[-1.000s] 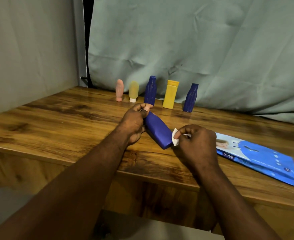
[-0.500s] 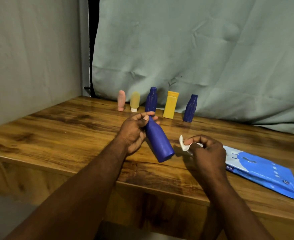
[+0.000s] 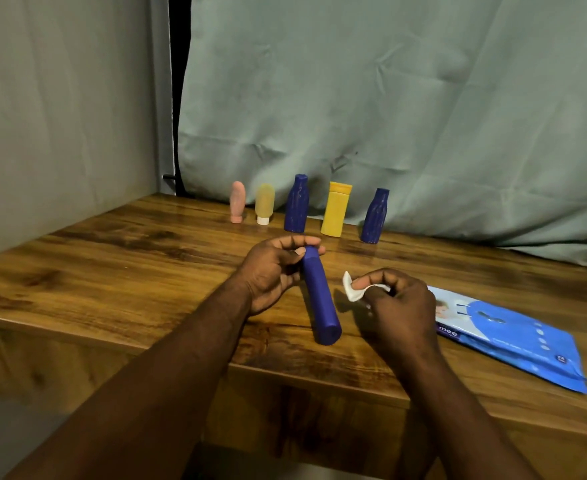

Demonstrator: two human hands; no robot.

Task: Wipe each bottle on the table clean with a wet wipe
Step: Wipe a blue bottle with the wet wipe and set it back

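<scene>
Head view: at frame centre the left hand (image 3: 271,271) pinches the top of a blue bottle (image 3: 319,296), tilted above the table (image 3: 112,271). Just right of it, apart, the right hand (image 3: 396,299) pinches a wipe (image 3: 352,292). Wiping seems mid-step; next the wipe must meet the bottle again.

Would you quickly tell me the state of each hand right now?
Left hand: closed, gripping the smooth blue bottle by its top end.
Right hand: closed, pinching the wet wipe.
</scene>
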